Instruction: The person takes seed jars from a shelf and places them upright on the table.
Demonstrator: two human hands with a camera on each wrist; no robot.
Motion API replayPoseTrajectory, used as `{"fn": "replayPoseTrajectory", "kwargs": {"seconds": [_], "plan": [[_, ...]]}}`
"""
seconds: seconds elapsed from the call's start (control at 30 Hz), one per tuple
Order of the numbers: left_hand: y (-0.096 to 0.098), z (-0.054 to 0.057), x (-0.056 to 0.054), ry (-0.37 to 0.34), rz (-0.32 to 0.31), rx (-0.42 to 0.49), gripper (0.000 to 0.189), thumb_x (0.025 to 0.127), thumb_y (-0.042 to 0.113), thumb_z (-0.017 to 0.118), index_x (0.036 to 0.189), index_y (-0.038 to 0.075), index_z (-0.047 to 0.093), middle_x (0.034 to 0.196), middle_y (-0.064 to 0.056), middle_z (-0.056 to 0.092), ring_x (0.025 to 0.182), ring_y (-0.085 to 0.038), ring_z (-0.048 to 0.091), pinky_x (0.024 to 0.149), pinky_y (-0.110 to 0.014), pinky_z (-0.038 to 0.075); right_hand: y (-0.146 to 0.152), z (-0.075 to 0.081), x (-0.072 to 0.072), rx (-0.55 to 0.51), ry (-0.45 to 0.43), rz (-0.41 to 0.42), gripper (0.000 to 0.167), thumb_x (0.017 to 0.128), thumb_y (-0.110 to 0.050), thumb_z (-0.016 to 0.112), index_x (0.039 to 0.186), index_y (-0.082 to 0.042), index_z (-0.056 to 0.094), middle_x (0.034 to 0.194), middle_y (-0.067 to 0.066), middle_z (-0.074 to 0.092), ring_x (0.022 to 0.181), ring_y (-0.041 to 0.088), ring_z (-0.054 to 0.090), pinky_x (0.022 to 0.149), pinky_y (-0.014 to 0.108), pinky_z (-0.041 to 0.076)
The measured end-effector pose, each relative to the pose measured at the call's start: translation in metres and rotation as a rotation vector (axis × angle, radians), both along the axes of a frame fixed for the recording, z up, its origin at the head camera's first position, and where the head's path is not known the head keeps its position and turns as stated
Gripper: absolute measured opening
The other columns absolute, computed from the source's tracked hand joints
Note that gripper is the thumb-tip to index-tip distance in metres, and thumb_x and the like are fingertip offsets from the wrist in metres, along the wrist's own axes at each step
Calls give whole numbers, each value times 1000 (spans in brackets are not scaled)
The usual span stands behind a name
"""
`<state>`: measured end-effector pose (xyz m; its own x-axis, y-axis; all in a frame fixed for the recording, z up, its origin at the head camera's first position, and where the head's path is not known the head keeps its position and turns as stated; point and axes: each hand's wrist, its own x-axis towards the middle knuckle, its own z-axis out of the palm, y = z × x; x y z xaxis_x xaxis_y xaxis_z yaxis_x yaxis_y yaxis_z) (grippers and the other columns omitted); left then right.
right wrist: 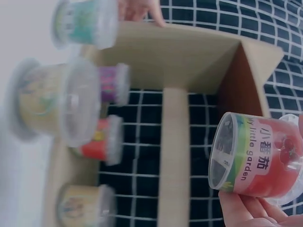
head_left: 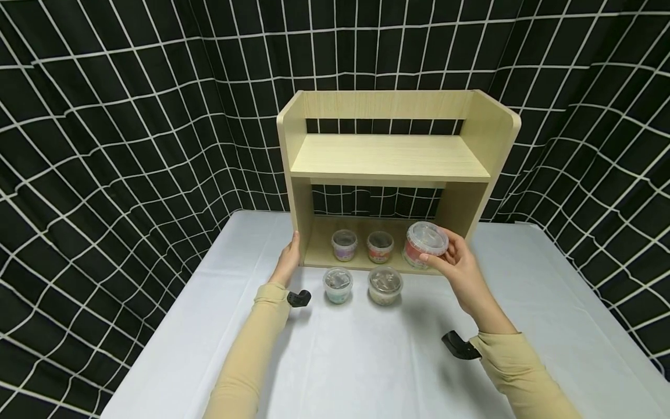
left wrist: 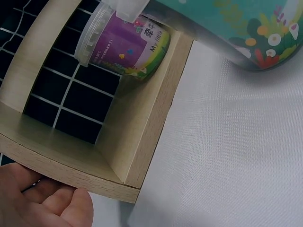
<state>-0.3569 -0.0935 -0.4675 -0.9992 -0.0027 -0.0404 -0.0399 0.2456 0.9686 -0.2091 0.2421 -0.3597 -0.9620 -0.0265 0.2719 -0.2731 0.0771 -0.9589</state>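
- Nearest the camera, at the lower right of the head view, a tan sleeve [head_left: 528, 372] led up to the right hand [head_left: 460, 267].
- That hand's fingers were curled round the red-labelled tub [head_left: 423, 241], right of centre, held up by the right end of the lower shelf [head_left: 321, 253]. Handling it there looked like the step in hand; whether inward or outward, I could not tell.
- The next move seemed to call for a steady hold and care around its neighbours.
- The tub looked clear-walled, lidded and slightly tilted, its red label reading "My little garden".
- To its left on the shelf stood a red cup [head_left: 380, 247] and a purple cup [head_left: 344, 244]; the right wrist view showed a yellow cup [right wrist: 78, 208] at lower left.
- Below them, on the white tabletop [head_left: 361, 361], sat a teal cup [head_left: 337, 284] and a cream cup [head_left: 384, 284], apart.
- Left of centre, the left hand [head_left: 287, 260] touched the shelf unit [head_left: 389, 105], fingers bent; whether they gripped it, I could not tell.
- Black gridded cloth [head_left: 104, 174] filled the background.
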Motion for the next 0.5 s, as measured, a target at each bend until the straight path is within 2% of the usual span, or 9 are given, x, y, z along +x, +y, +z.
{"fn": "replayPoseTrajectory", "kwargs": {"seconds": [0.27, 0.5], "plan": [[-1, 1, 0, -8, -8, -21, 93, 86, 74, 16, 146, 4, 25, 149, -14, 23, 136, -31, 19, 110, -43, 17, 8, -32, 3, -39, -105, -35, 71, 88, -7, 64, 141, 3, 18, 137, 18, 34, 129, 25, 32, 94, 15, 37], [0, 1, 2, -27, -12, -3, 93, 85, 75, 17, 146, 5, 24, 150, -14, 22, 136, -31, 18, 110, -43, 16, 17, -60, 2, 22, -186, -124, 75, 87, -7, 65, 142, 2, 16, 139, 19, 31, 131, 29, 27, 101, 18, 32]]}}
